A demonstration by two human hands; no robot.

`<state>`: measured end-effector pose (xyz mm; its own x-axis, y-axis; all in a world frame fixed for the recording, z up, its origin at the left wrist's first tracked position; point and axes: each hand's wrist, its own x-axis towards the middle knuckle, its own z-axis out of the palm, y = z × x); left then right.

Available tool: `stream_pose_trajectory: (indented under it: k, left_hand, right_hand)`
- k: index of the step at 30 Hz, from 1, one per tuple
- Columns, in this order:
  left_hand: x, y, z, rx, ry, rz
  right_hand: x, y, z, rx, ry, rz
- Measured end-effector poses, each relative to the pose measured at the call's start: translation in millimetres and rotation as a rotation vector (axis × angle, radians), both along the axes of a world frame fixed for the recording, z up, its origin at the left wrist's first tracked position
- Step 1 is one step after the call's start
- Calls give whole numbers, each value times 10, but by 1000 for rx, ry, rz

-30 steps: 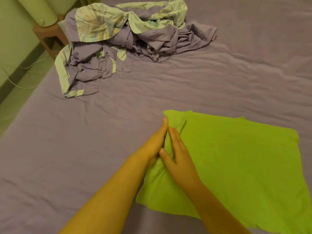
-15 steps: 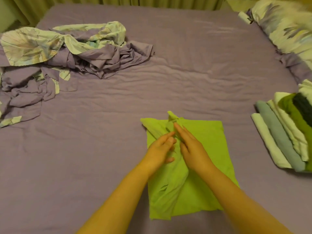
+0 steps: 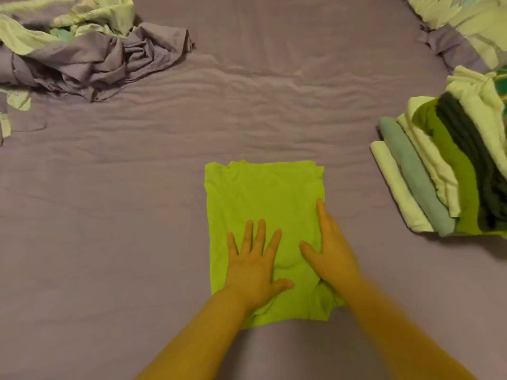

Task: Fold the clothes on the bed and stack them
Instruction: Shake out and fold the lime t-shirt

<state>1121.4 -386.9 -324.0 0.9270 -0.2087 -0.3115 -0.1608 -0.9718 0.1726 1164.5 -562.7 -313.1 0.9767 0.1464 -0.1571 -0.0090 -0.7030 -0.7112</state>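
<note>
Both hands flat, fingers straight: left hand and right hand press side by side on folded lime-green garment. Stack of folded clothes far right of right hand.

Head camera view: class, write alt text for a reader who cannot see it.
Both hands, left and right, press flat on a folded lime-green garment on a purple bed. A stack of folded clothes sits right, a crumpled pile far left.
</note>
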Motion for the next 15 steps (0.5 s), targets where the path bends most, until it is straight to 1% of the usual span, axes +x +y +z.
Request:
stream_pose_trajectory:
  k: [1,2,5,8,10,11,14,15]
  left_hand:
    - [-6,-15,-26,-3,-20,-9]
    - [-1,-23,-22,-13,-2,-5]
    - [-69,-21,28,0,24,0]
    - [-296,28,-33,5,1,28]
    - [-467,95,-52,-14,-19,71]
    - [-555,114,-55,-18,6,100]
    - [-768,153,6,-25,63,197]
    - [-830,163,23,-29,66,224]
  right_hand:
    - [-50,-1,-35,-37,-19,37]
    - [-78,-13,-51,-57,-18,65]
    - [-63,-117,-15,-53,-2,84]
    - [-59,-209,64,-28,-59,-35]
    - [-209,-149,169,-42,-35,-109]
    - [-347,-107,204,-75,-1,-117]
    - [-803,-15,290,-244,48,16]
    - [-895,-14,289,-228,37,53]
